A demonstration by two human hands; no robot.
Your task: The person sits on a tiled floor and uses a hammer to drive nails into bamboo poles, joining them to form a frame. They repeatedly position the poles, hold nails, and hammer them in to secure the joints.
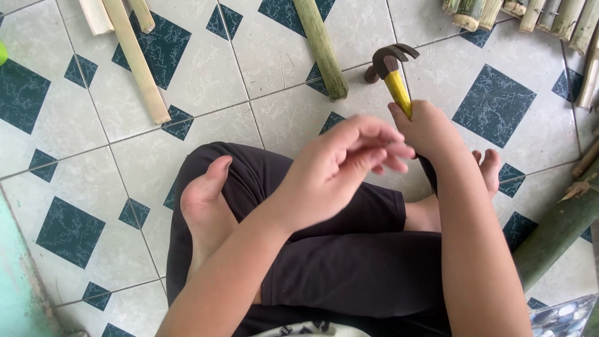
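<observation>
My right hand (430, 131) grips the yellow handle of a claw hammer (393, 75), whose dark head points up and away over the tiled floor. My left hand (340, 165) hovers just left of the right hand, fingers loosely curled and slightly blurred; whether it pinches something small I cannot tell. I sit cross-legged in dark trousers, with my bare feet (206, 200) showing under the arms.
A green bamboo pole (321, 47) lies on the floor above the hands. Pale split bamboo strips (134, 59) lie at the upper left. A row of cut bamboo pieces (530, 12) lines the top right, and a thick green pole (555, 231) lies at right.
</observation>
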